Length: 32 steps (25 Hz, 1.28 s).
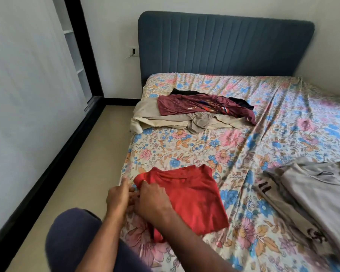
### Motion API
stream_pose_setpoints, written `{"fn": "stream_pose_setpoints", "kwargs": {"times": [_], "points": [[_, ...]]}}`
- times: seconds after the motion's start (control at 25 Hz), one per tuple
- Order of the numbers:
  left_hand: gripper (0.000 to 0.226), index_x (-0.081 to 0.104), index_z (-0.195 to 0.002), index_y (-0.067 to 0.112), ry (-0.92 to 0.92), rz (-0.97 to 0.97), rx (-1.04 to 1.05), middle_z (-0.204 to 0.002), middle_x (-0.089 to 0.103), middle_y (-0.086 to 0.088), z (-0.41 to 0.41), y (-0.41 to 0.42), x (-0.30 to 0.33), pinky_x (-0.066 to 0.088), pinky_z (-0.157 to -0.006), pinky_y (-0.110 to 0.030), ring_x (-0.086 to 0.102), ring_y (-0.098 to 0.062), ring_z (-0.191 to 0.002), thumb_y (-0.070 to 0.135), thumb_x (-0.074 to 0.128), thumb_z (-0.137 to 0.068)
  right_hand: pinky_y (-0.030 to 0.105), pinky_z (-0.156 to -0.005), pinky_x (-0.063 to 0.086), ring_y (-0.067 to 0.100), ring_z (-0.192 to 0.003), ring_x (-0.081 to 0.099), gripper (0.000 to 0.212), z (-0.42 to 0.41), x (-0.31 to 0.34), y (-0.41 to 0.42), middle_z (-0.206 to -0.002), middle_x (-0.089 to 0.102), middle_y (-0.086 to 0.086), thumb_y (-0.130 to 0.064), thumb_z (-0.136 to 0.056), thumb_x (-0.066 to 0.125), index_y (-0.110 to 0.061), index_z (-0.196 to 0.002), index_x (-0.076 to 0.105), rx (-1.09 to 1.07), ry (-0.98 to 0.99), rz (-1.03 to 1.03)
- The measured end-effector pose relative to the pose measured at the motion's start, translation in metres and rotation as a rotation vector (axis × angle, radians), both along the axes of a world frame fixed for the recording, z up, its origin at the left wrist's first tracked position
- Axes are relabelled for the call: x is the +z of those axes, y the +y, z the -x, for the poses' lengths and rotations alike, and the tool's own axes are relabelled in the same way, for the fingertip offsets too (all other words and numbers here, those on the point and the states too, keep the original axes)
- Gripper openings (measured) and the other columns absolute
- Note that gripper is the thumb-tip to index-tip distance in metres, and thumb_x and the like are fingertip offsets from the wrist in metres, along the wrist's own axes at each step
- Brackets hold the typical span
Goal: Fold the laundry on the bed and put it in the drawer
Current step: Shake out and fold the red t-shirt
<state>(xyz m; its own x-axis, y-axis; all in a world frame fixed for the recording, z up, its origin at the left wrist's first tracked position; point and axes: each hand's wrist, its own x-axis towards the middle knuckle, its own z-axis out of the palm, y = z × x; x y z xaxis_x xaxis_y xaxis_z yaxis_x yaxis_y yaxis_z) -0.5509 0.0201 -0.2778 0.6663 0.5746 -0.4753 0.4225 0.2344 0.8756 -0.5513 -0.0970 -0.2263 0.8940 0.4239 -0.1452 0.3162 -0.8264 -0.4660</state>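
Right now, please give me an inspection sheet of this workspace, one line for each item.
Surface: bed with floral sheet, wrinkled.
Job's things: red shirt partly folded at the near edge; maroon shirt on beige garment, unfolded, near the headboard; grey garments on the right.
Clutter: black cloth under the maroon shirt.
Hands: left hand and right hand at the red shirt's left edge; the right hand pinches the fabric, the left hand's grip is unclear.
Cables: wall socket with a thin cable beside the headboard.
Surroundings: white wardrobe, beige floor; no drawer seen.
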Motion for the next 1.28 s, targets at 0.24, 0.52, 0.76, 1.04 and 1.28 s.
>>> {"fn": "stream_pose_setpoints", "kwargs": {"times": [0.24,0.52,0.76,1.04,1.28], "points": [[0.057,0.061,-0.100,0.018,-0.043,-0.676,-0.241,-0.087,0.067,0.002,0.006,-0.033,0.004,0.052,-0.065,-0.034,0.065,-0.024,-0.078,0.065,0.078,-0.073,0.028,-0.069,0.049,0.012,-0.079,0.065,0.014,-0.038,0.020,-0.108,-0.095,0.074,-0.002,-0.017,-0.095,0.057,-0.016,-0.093,0.072,-0.409,-0.239,-0.319],[0.056,0.067,-0.122,0.020,-0.146,-0.935,-0.338,-0.107,0.059,-0.002,-0.022,-0.046,-0.010,0.050,-0.090,-0.051,0.056,-0.025,-0.109,0.063,0.065,-0.086,0.037,-0.084,0.058,0.027,-0.098,0.069,0.052,-0.095,-0.037,-0.189,-0.109,0.074,0.011,-0.055,-0.088,0.070,-0.012,-0.117,0.074,-0.732,0.099,-0.393],[0.028,0.069,-0.106,0.025,-0.087,-0.895,-0.346,-0.106,0.048,0.003,-0.036,-0.051,-0.011,0.034,-0.094,-0.047,0.048,-0.023,-0.115,0.046,0.073,-0.088,0.028,-0.073,0.051,0.020,-0.088,0.066,0.014,-0.104,-0.039,-0.162,-0.098,0.072,0.003,-0.029,-0.091,0.075,-0.018,-0.099,0.073,-0.685,0.044,-0.449],[0.022,0.046,-0.094,0.024,-0.373,-0.872,-0.230,-0.088,0.056,0.012,-0.026,-0.041,-0.004,0.014,-0.077,-0.032,0.054,-0.013,-0.086,0.035,0.064,-0.096,0.035,-0.070,0.047,0.016,-0.084,0.057,0.008,-0.102,-0.043,-0.161,-0.105,0.068,0.006,-0.028,-0.105,0.054,-0.023,-0.099,0.057,-0.635,0.017,-0.791],[0.023,0.052,-0.106,0.013,-0.625,-0.634,-0.293,-0.093,0.060,0.007,-0.028,-0.017,0.013,0.046,-0.074,-0.011,0.059,0.003,-0.082,0.012,0.070,-0.093,0.030,-0.072,0.049,0.013,-0.083,0.060,0.006,-0.109,-0.024,-0.159,-0.095,0.067,0.001,-0.018,-0.100,0.064,-0.023,-0.096,0.063,-0.470,-0.129,-0.872]]}}
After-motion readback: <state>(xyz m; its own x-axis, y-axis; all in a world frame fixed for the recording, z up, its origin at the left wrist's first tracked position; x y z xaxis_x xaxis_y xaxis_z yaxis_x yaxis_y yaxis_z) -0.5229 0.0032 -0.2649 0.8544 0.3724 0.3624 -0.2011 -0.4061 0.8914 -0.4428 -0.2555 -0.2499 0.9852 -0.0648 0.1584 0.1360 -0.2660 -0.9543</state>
